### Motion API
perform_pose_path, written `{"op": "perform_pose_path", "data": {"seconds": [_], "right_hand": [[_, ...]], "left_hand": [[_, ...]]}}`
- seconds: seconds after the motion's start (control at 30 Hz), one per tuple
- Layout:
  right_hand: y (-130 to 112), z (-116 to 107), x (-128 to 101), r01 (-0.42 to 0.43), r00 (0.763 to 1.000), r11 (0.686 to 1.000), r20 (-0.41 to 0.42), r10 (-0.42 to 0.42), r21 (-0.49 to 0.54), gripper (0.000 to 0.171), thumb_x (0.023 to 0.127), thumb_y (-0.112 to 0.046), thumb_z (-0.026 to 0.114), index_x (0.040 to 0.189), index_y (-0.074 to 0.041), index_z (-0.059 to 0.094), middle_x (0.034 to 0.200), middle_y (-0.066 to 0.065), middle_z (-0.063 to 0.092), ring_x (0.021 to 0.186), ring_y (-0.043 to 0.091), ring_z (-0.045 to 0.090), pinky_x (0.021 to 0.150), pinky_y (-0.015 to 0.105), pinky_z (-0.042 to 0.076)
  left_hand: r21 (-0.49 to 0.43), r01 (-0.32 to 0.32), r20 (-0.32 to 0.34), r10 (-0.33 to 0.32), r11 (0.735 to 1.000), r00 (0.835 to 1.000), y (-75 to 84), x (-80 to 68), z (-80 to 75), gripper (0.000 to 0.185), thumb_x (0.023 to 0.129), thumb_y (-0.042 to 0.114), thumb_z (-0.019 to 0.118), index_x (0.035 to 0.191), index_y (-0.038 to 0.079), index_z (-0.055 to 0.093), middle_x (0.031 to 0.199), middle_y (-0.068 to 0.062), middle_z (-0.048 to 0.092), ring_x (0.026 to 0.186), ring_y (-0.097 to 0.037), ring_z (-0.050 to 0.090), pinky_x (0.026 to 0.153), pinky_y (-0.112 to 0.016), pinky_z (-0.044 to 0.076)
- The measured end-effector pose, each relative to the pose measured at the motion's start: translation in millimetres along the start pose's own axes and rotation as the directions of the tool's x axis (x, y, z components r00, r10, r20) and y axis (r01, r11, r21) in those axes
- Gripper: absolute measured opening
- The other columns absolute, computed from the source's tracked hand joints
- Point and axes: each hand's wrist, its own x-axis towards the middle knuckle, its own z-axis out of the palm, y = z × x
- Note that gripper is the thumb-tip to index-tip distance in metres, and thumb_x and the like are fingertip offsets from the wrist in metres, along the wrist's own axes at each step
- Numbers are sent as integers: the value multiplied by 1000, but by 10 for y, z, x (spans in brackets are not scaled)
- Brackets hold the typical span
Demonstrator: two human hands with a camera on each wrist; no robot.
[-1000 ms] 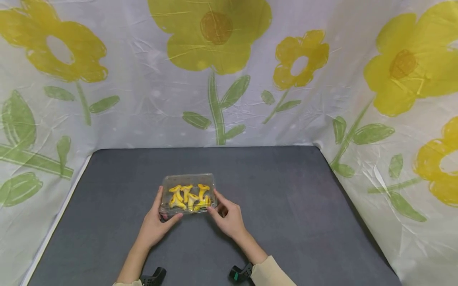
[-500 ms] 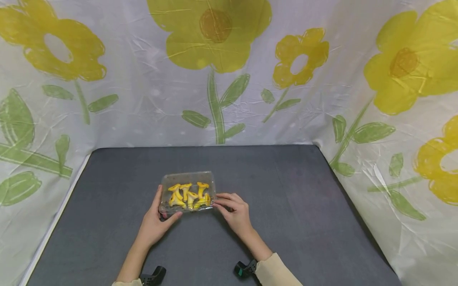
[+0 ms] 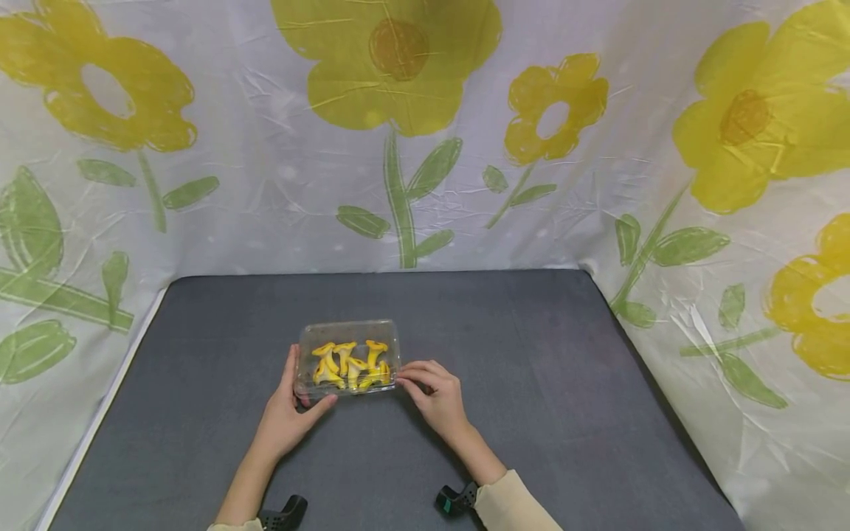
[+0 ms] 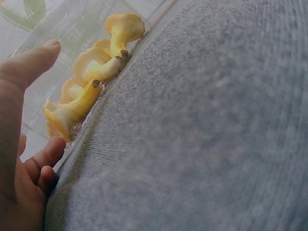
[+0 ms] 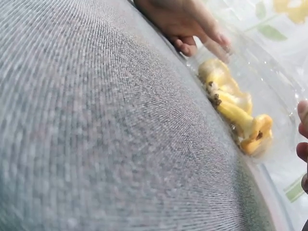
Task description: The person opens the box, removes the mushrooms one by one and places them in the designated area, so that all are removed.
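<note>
Two hands hold a clear box of yellow mushrooms on a grey table.
Head view: left hand [image 3: 287, 418] and right hand [image 3: 434, 391] each grip the box [image 3: 348, 357] by an end, mid-table [image 3: 531, 369]; flowered sheet [image 3: 425, 133] behind. Left wrist view: thumb on the box [image 4: 72, 57], mushrooms [image 4: 89, 91] inside. Right wrist view: fingertips [image 5: 303, 130] at its edge.

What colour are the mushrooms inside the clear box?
Yellow-orange, the mushrooms lie in the clear plastic box; the left wrist view shows them best.
</note>
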Motion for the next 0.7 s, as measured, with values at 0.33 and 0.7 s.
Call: {"op": "perform_pose_path", "data": {"seconds": [0.33, 0.7], "right_hand": [[-76, -53, 180, 8, 1000, 1000, -20, -8, -18, 8, 85, -6, 77, 91, -11, 77, 93, 0, 72, 65, 8, 51, 54, 11, 34], [-63, -100, 505, -7, 997, 998, -74, 2, -69, 7, 90, -7, 73, 95, -9, 77, 93, 3, 72, 58, 5, 45, 49, 20, 37]], "left_hand": [[58, 15, 16, -16, 998, 1000, 7, 5, 2, 113, 82, 46, 79, 161, 25, 2, 81, -2, 53, 72, -13, 46, 67, -30, 39], [57, -14, 30, 12, 998, 999, 7, 21, 5, 105, 86, 47, 75, 161, 23, 6, 152, -16, 38, 75, -10, 46, 68, -29, 39]]}}
